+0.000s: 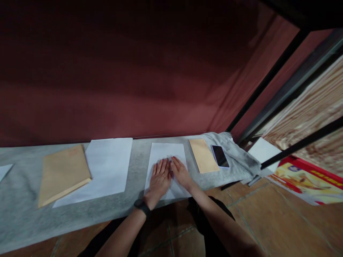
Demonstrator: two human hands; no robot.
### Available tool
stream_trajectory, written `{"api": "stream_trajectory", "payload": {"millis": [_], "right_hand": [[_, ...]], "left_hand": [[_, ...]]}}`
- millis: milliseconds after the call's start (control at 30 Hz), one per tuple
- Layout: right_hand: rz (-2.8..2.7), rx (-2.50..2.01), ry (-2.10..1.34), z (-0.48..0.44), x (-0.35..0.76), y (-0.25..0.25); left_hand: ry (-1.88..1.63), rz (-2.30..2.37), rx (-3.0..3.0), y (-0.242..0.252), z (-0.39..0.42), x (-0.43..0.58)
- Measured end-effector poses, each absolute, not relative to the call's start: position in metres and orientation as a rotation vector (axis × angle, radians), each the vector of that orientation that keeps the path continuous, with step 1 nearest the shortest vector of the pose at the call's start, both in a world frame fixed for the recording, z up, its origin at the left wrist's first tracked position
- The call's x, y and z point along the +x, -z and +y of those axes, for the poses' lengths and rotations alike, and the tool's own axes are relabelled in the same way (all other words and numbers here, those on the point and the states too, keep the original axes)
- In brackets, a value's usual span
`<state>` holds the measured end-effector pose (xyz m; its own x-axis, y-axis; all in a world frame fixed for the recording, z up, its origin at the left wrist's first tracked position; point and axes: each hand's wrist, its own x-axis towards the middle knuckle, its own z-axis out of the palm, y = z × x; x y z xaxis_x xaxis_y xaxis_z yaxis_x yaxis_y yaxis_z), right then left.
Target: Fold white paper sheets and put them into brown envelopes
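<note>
The left hand (160, 179) lies palm down in the lower centre of the frame, its fingers straight, close together and pointing up the picture, pressed on a white paper (159, 151). The right hand (181, 174) comes in from the lower right and rests on the same paper, flattened, its fingers slanting up and left to meet the fingertip end of the left. Neither hand is seen to grip anything, though what lies under the palms is hidden. A black watch (143, 207) circles the left wrist. The paper lies on a grey cloth (21, 217) that runs from the left edge to right of centre. Just right of the paper lies a narrow tan envelope (204, 156), and close beside that, a dark-screened phone (220, 156). Left of centre, a white sheet (112, 164) lies partly under a larger brown envelope (64, 171). A red wall (120, 78) fills the upper frame; at the lower right, a red and yellow box (308, 182) sits near the tiled floor (289, 228).
</note>
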<state>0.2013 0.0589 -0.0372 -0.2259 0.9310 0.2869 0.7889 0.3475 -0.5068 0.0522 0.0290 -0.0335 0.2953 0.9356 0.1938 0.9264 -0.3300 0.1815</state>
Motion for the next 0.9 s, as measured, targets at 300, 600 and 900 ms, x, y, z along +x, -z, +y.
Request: {"api": "stream_trajectory", "payload": {"millis": [300,600,900], "right_hand": [[-2.230,-1.613,-0.094,0.066,0.216,0.048],[-2.054,-1.720,-0.047,0.064,0.232,0.055],[-2.081,-1.711,-0.087,0.068,0.231,0.058]], "left_hand": [[-0.296,2.127,2.306,0.041,0.054,0.035],[-0.454,2.253,2.234,0.028,0.070,0.026],[-0.318,1.686,2.530,0.027,0.142,0.099]]}}
